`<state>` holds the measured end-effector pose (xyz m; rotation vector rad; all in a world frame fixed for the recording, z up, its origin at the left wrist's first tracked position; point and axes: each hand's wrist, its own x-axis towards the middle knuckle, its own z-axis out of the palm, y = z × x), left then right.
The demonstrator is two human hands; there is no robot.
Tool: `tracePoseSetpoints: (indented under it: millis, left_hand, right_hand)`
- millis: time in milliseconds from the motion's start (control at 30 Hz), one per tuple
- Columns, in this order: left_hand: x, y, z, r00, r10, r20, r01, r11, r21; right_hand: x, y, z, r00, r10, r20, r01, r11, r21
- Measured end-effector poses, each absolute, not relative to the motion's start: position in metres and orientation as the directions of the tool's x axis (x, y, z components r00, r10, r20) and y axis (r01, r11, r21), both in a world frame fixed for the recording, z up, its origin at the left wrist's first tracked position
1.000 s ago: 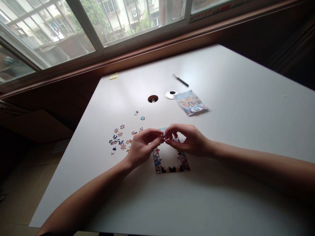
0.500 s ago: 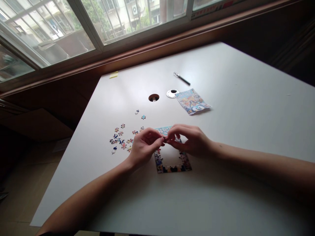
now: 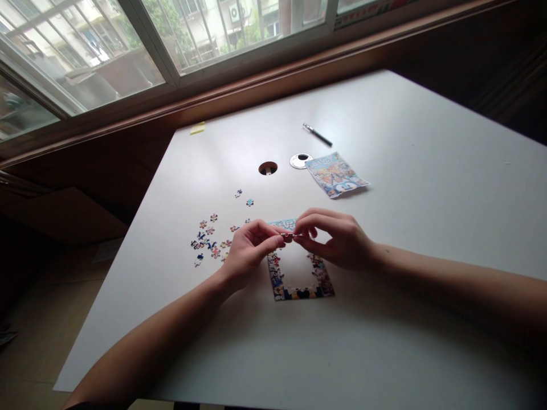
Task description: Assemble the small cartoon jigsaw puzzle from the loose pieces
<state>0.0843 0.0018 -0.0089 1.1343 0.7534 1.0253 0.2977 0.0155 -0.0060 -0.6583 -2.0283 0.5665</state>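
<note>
Between the fingertips of both hands is a small jigsaw piece [image 3: 288, 237], held above the puzzle. My left hand [image 3: 253, 250] pinches it from the left, thumb and forefinger closed. From the right, my right hand [image 3: 337, 236] grips its other side with thumb and fingers. Below them lies a partly joined jigsaw puzzle [image 3: 302, 293], a rectangular border around a bare middle; my hands cover part of its upper half. Loose puzzle pieces [image 3: 215, 252] are scattered on the table left of my left hand, and two more lie farther back.
A printed picture sheet [image 3: 337, 175] lies behind my right hand on the white table [image 3: 419, 188]. Near it are a pen [image 3: 317, 135], a round metal cover [image 3: 299, 162] and a cable hole [image 3: 268, 168]. A yellow sticky note [image 3: 197, 128] is by the window.
My right hand has shifted slightly up and right, and the fingertips of the two hands are a little farther apart. More of the piece between them shows.
</note>
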Motion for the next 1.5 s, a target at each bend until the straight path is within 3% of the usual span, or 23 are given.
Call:
tracePoseSetpoints:
  millis: [167, 267, 367, 467, 733, 1033, 1333, 1500]
  left_hand:
    - [0.083, 0.002, -0.006, 0.404, 0.914, 0.036, -0.171, 0.036, 0.985]
    - [0.078, 0.005, -0.001, 0.384, 0.911, 0.153, 0.026, -0.176, 0.984]
    - [0.072, 0.010, 0.000, 0.327, 0.868, 0.374, 0.378, -0.483, 0.790]
    - [0.067, 0.013, -0.004, 0.396, 0.782, 0.481, 0.531, -0.623, 0.575]
    - [0.066, 0.010, -0.018, 0.540, 0.632, 0.556, 0.548, -0.766, 0.337]
    - [0.058, 0.012, -0.022, 0.532, 0.525, 0.665, 0.578, -0.799, 0.168]
    - [0.060, 0.011, -0.021, 0.536, 0.492, 0.686, 0.562, -0.814, 0.145]
    - [0.063, 0.011, -0.019, 0.513, 0.628, 0.585, 0.622, -0.742, 0.251]
  right_hand:
    - [0.300, 0.016, -0.007, -0.501, 0.613, 0.610, 0.245, 0.777, -0.579]
    - [0.302, 0.023, -0.009, -0.533, 0.599, 0.598, 0.306, 0.795, -0.524]
    - [0.304, 0.031, -0.013, -0.589, 0.591, 0.551, 0.390, 0.805, -0.447]
    - [0.306, 0.034, -0.016, -0.629, 0.602, 0.493, 0.440, 0.797, -0.413]
    - [0.300, 0.024, -0.014, -0.584, 0.590, 0.558, 0.338, 0.802, -0.493]
    - [0.302, 0.028, -0.015, -0.621, 0.620, 0.479, 0.349, 0.767, -0.539]
    - [0.301, 0.030, -0.017, -0.617, 0.640, 0.458, 0.378, 0.752, -0.541]
    - [0.303, 0.032, -0.017, -0.606, 0.630, 0.486, 0.433, 0.773, -0.464]
